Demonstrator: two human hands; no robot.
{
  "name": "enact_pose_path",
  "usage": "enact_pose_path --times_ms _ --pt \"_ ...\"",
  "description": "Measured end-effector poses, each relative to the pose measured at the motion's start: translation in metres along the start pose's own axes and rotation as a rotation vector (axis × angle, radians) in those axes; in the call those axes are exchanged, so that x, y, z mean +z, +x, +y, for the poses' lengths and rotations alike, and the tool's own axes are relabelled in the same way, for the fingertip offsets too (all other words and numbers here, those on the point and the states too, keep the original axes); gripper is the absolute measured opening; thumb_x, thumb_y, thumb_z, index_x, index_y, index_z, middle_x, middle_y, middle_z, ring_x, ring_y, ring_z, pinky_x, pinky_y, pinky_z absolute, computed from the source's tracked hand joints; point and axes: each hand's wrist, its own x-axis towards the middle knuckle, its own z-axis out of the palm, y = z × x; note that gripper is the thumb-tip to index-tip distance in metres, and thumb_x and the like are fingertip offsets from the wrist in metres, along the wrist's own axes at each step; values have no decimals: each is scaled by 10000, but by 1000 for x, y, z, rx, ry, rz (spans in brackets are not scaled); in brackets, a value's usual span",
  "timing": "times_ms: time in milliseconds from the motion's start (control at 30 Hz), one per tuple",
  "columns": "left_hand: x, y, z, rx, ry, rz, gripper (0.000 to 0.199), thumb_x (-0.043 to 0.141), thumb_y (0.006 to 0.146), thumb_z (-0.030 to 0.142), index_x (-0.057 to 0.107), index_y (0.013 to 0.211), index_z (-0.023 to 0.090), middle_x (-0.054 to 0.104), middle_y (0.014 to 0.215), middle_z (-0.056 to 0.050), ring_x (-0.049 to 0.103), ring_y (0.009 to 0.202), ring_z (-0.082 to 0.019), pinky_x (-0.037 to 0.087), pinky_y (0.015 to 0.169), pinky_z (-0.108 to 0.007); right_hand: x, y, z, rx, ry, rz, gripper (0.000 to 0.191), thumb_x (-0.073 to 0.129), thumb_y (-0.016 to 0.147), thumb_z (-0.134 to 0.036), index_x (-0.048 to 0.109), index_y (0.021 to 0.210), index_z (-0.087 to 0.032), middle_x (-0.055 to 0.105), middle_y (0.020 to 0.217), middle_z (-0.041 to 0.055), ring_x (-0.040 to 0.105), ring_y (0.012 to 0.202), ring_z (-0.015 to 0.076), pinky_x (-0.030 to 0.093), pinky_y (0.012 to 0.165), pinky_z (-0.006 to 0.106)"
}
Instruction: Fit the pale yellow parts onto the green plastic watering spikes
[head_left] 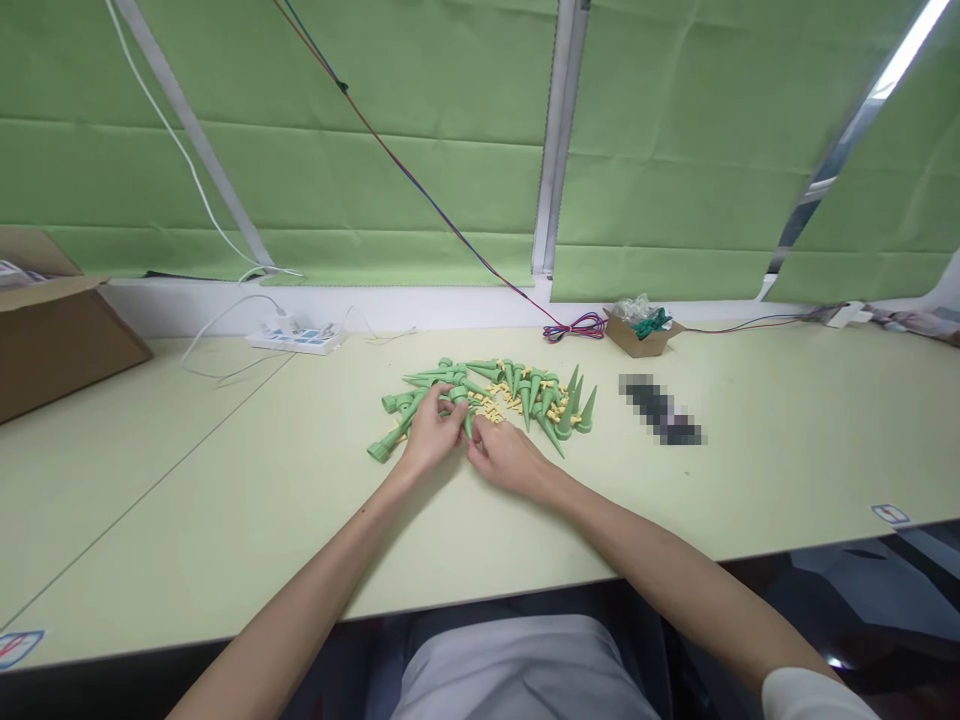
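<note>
In the middle of the table, my left hand [433, 432] is closed around a green plastic spike [459, 396], its wide end up and its point angled down between my hands. Close against it, my right hand [511, 458] has its fingers curled in by the spike's lower end; what they pinch is hidden. Just beyond my hands lies a loose pile of similar green cone-shaped spikes [525, 388], some with round caps. Small yellow plastic pieces [491, 408] are scattered among them. Another long green spike [386, 445] lies left of my left hand.
A small cardboard box [643, 340] with clear and green items stands at the back, beside a coiled red-and-blue cable [574, 328]. A white power strip [296, 338] lies back left. A larger cardboard box [67, 345] is at far left. A pixelated dark object [660, 410] lies to the right.
</note>
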Motion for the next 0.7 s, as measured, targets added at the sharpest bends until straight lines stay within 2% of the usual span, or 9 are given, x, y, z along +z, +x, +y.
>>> enact_pose_path --times_ms 267,467,700 --pt "-3 4 2 31 -93 3 390 647 820 364 525 1155 205 609 771 13 452 431 -72 387 451 -224 4 -1 5 -74 189 67 131 444 1000 -271 546 976 -193 614 726 -7 516 610 136 320 603 244" --pt "-3 -3 13 -14 -243 -19 396 649 826 349 494 1165 215 673 885 -26 392 411 -45 291 389 -203 4 0 2 -56 191 89 219 388 1027 -282 561 924 -198 590 724 -11 494 612 135 328 619 242" --pt "-3 -4 15 -37 -336 -41 429 689 800 380 494 1153 236 673 900 -2 394 435 -43 275 402 -202 4 0 3 -53 221 104 220 406 1017 -282 571 897 -199 580 706 -17 489 610 135 330 614 240"
